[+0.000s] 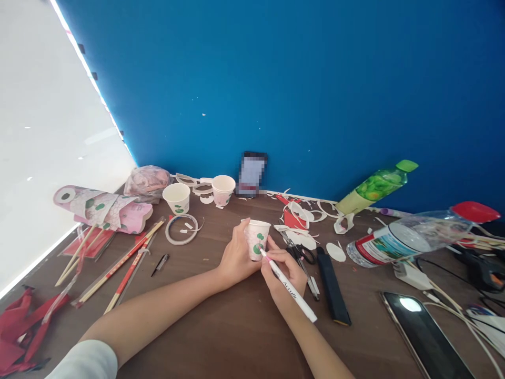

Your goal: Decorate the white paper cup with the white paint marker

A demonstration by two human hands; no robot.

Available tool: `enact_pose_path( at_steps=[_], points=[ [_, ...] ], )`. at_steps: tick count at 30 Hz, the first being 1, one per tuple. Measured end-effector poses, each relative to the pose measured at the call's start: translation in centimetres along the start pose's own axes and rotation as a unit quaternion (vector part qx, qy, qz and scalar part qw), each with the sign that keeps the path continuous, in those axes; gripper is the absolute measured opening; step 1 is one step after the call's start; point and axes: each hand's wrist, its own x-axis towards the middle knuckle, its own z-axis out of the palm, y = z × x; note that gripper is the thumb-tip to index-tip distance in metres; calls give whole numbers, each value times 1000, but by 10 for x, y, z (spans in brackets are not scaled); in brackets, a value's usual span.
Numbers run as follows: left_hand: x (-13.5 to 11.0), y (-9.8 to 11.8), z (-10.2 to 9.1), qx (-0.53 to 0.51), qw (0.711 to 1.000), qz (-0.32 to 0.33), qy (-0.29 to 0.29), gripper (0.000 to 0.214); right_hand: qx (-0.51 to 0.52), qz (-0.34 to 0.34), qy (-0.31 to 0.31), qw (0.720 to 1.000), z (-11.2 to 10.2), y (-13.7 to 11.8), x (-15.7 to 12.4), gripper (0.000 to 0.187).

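A white paper cup (257, 237) with pink patterning and green leaf shapes stands in front of me. My left hand (238, 251) is wrapped around its left side, the thumb hidden behind or beside the cup. In my right hand (286, 273) is a white marker pen (294, 293) with dark lettering, its tip touching or very close to the leaves on the cup's front. Some fingers of that hand lie against the cup's right side. Two more paper cups, one plain-rimmed with a green leaf (176, 199) and one pink-patterned (223, 190), stand farther back.
Paper scraps (303, 237), scissors (302, 252) and a black case (332, 287) lie to the right. Beyond are a green bottle (374, 188), a clear bottle (394, 243) and a phone (426, 334). A tape roll (181, 230) and wrapped chopsticks (120, 260) lie left; another phone (251, 173) leans on the blue wall.
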Motion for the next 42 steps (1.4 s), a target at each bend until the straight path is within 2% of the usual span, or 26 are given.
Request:
enact_pose_path(
  at_steps=[11,15,20,23,30,42],
  points=[
    [0,-2,0,-18,1000,6,1,101,34,25,-6,999,-1,-6,3,9],
    [-1,1,-3,-34,999,31,-3,103,55,62,-14,996,-4,-10,5,6],
    [-3,3,-4,-30,997,68,2,96,50,72,1,996,-8,-15,8,6],
    [-3,1,-3,-20,997,69,4,91,37,63,12,997,-6,-15,6,4],
    [-2,-6,1,33,998,54,16,85,-6,-28,-7,1000,-1,-2,-3,15],
    [-2,-7,1,52,997,54,17,81,-21,-19,-2,1000,1,-3,-2,13]
  ],
)
